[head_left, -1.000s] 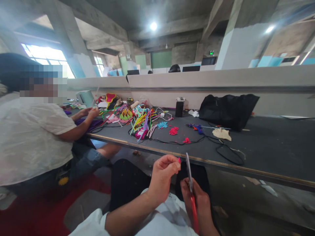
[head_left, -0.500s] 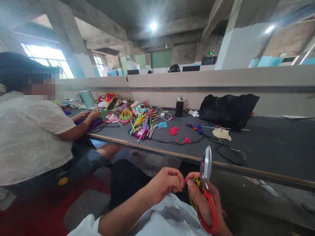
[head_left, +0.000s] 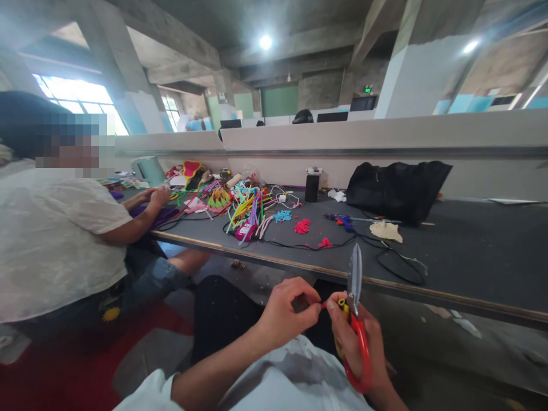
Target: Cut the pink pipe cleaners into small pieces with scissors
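My left hand (head_left: 287, 308) is closed in a pinch above my lap, thumb and forefinger on one end of a small pinkish-red strip (head_left: 324, 305). The strip's other end meets the thumb and fingertip of my right hand (head_left: 349, 331). That same right hand is wrapped round red-handled scissors (head_left: 363, 357), whose metal blades point up and look closed together. Beside the scissors, a yellow piece (head_left: 343, 308) with a rounded end shows in the right palm; its kind is unclear. On the table lie small pinkish-red pieces (head_left: 302, 226), with a smaller group (head_left: 325, 243) nearer the front edge.
Blue pieces (head_left: 282, 216) and a heap of coloured fuzzy stems (head_left: 248, 208) lie left on the table (head_left: 483, 257). A glue gun (head_left: 342, 221), black cable (head_left: 398, 273) and black bag (head_left: 394, 191) are on the right. A co-worker (head_left: 64, 228) sits at left.
My left hand has risen slightly and its fingers have arched, with more of the strip showing between my hands. The scissors have shifted a little left and stand more upright.
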Demonstrator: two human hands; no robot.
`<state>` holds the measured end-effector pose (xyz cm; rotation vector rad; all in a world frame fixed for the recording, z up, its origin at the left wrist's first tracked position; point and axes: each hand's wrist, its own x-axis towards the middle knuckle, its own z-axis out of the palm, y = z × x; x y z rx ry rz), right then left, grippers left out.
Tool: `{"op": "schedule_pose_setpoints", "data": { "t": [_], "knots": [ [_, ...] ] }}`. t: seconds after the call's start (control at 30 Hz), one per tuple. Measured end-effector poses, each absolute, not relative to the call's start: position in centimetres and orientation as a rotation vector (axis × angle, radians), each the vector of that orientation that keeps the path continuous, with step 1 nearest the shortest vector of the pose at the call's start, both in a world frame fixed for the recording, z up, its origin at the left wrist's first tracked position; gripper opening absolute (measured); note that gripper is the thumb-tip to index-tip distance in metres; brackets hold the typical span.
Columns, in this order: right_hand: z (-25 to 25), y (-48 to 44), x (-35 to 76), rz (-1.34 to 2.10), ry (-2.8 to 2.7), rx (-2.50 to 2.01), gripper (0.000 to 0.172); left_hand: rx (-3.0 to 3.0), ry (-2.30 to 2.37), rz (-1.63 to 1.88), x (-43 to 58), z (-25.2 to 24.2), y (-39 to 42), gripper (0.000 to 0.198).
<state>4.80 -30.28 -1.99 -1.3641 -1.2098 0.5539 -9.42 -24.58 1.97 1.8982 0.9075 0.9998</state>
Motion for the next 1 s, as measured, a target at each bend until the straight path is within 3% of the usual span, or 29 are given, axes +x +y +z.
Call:
{"op": "schedule_pose_setpoints", "data": {
  "t": [0.13,0.37,0.7,1.0],
  "knots": [
    [-1.6,-30.4,4.8,0.502,-1.304,-1.375,0.027,2.221,0.894,1.042,-9.3,2.0,-24.4,0.008],
    [-1.6,-30.3,4.9,0.431,-1.367,-1.392,0.026,2.292,0.918,1.049,-8.9,1.3,-24.3,0.008],
    [-4.5,-30.2,4.1,0.362,-1.404,-1.500,0.027,1.135,0.804,1.086,-8.7,2.7,-24.1,0.007],
    [-6.6,-30.3,3.2,0.335,-1.557,-1.665,0.031,0.984,0.764,1.167,-8.5,3.0,-24.4,0.012]
  ]
}}
